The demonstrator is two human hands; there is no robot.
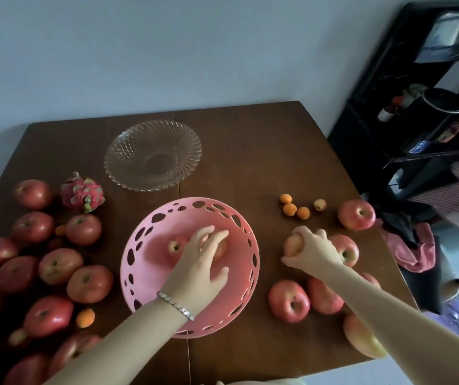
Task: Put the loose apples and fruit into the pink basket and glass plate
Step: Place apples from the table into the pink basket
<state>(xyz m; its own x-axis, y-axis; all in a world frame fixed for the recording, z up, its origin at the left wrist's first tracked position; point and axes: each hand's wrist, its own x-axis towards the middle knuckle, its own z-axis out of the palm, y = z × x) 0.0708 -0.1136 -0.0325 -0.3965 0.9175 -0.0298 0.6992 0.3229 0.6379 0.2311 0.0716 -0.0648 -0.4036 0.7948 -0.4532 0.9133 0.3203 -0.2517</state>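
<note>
The pink basket with cut-out holes stands at the table's middle. Inside it lies one red apple, and a second apple sits partly hidden under my left hand, whose straight fingers rest on it. My right hand grips a pale red apple just right of the basket, low over the table. The glass plate stands behind the basket with nothing in it. Several loose apples lie on the left and several more on the right.
A dragon fruit lies left of the glass plate. Small apricots sit at the right rear, and one lies among the left apples. Pink cloth hangs off the table's right edge beside a dark shelf.
</note>
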